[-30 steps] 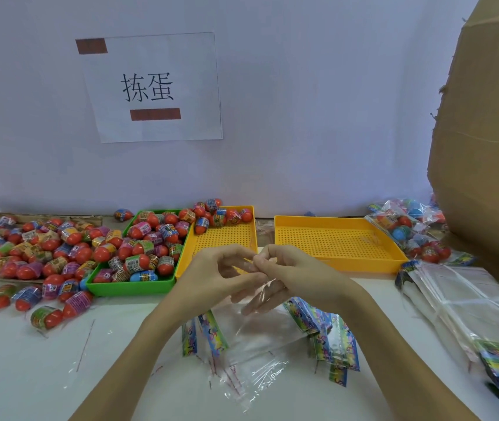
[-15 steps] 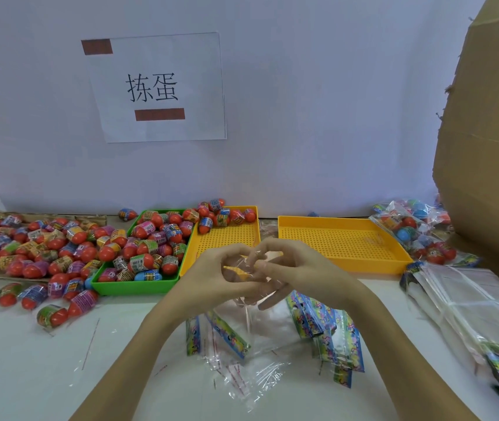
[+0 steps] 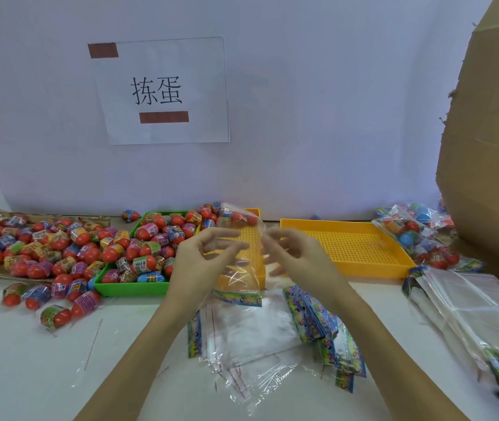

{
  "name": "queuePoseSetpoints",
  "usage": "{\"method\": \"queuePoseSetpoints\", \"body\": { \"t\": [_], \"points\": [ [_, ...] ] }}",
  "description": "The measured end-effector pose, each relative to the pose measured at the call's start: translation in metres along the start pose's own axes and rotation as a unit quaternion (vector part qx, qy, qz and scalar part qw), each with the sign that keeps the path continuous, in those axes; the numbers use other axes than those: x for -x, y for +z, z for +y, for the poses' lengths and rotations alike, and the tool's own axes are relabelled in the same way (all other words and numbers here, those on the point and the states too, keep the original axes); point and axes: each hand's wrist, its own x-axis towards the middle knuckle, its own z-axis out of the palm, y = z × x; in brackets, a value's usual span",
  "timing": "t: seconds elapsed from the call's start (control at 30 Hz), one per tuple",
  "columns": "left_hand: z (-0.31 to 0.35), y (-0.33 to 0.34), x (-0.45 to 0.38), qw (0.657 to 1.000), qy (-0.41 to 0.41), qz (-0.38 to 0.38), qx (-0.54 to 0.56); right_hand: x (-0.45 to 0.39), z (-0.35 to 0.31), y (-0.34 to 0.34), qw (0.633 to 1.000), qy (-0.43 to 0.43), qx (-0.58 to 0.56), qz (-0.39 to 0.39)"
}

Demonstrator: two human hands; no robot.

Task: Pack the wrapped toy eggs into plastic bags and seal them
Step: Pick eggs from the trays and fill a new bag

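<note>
While both hands are raised above the white table (image 3: 45, 360), a clear plastic bag with a colourful printed strip at its lower edge (image 3: 239, 265) hangs between them in front of the near yellow perforated tray (image 3: 254, 238). The left hand (image 3: 202, 262) pinches the bag's left side between thumb and curled fingertips; the right hand (image 3: 297, 256) grips the right edge with curled fingers, though the exact contact is blurred through the film. Left of that yellow tray, touching it, a green plastic tray (image 3: 127, 287) holds a heap of wrapped red toy eggs (image 3: 151, 247); further left, more wrapped eggs (image 3: 38, 253) lie loose on the table and on a flat brown card. Right of the yellow tray sits a second yellow perforated tray (image 3: 354, 247), and beyond it a pile of filled bags of eggs (image 3: 415, 235). Nearer the person than the yellow tray, loose clear bags with printed headers (image 3: 257, 338) lie scattered; a flat stack of bags (image 3: 479, 317) lies at the right. A paper sign with two characters (image 3: 160, 91) is taped to the wall above.
</note>
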Motion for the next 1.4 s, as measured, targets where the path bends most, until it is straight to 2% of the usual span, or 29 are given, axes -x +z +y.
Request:
{"method": "queuePoseSetpoints", "body": {
  "t": [0.07, 0.23, 0.33, 0.37, 0.43, 0.47, 0.53, 0.63, 0.8, 0.9, 0.97, 1.03, 1.13, 1.2, 1.27, 1.4],
  "points": [
    [-0.003, 0.003, 0.001, 1.000, 0.014, 0.007, -0.013, 0.002, 0.004, 0.009, 0.998, 0.018, 0.001, -0.053],
    [-0.006, 0.006, 0.000, 1.000, 0.015, -0.022, -0.013, 0.001, 0.008, 0.010, 0.999, -0.003, -0.017, 0.030],
    [-0.009, 0.002, -0.004, 0.986, 0.079, 0.033, -0.140, 0.000, 0.007, 0.004, 0.999, 0.003, 0.007, 0.049],
    [-0.011, -0.002, -0.005, 0.965, 0.119, 0.070, -0.222, 0.000, 0.006, 0.002, 0.999, 0.006, 0.017, 0.047],
    [-0.015, -0.014, -0.008, 0.889, 0.183, 0.137, -0.398, 0.001, 0.006, 0.002, 0.999, 0.009, 0.030, 0.038],
    [-0.018, -0.020, -0.010, 0.853, 0.182, 0.152, -0.465, 0.001, 0.006, 0.002, 0.999, 0.010, 0.034, 0.032],
    [-0.021, -0.030, -0.012, 0.813, 0.120, 0.145, -0.551, 0.001, 0.006, 0.002, 0.999, 0.009, 0.042, 0.023],
    [-0.029, -0.038, -0.011, 0.780, 0.035, 0.119, -0.613, 0.001, 0.005, 0.001, 0.999, 0.004, 0.052, 0.017],
    [-0.028, -0.038, -0.012, 0.794, 0.083, 0.130, -0.588, 0.001, 0.006, 0.000, 0.998, 0.007, 0.058, 0.015],
    [-0.021, -0.036, -0.014, 0.841, 0.111, 0.122, -0.516, 0.000, 0.007, -0.002, 0.998, 0.009, 0.065, 0.024],
    [-0.014, -0.033, -0.013, 0.876, 0.164, 0.130, -0.435, 0.000, 0.007, -0.004, 0.997, 0.009, 0.073, 0.023],
    [-0.006, -0.027, -0.012, 0.895, 0.213, 0.148, -0.362, 0.000, 0.008, -0.005, 0.997, 0.007, 0.081, 0.018],
    [0.001, -0.015, -0.007, 0.925, 0.230, 0.157, -0.257, -0.001, 0.009, -0.005, 0.994, -0.003, 0.106, 0.014],
    [0.005, -0.007, -0.003, 0.956, 0.210, 0.118, -0.165, -0.002, 0.010, -0.004, 0.993, -0.007, 0.114, 0.014],
    [0.006, -0.002, 0.000, 0.970, 0.204, 0.071, -0.111, -0.002, 0.010, -0.003, 0.993, -0.012, 0.120, 0.017],
    [-0.002, 0.006, 0.002, 0.964, 0.198, 0.005, -0.176, -0.001, 0.010, -0.002, 0.991, -0.034, 0.132, 0.014]
  ]
}}
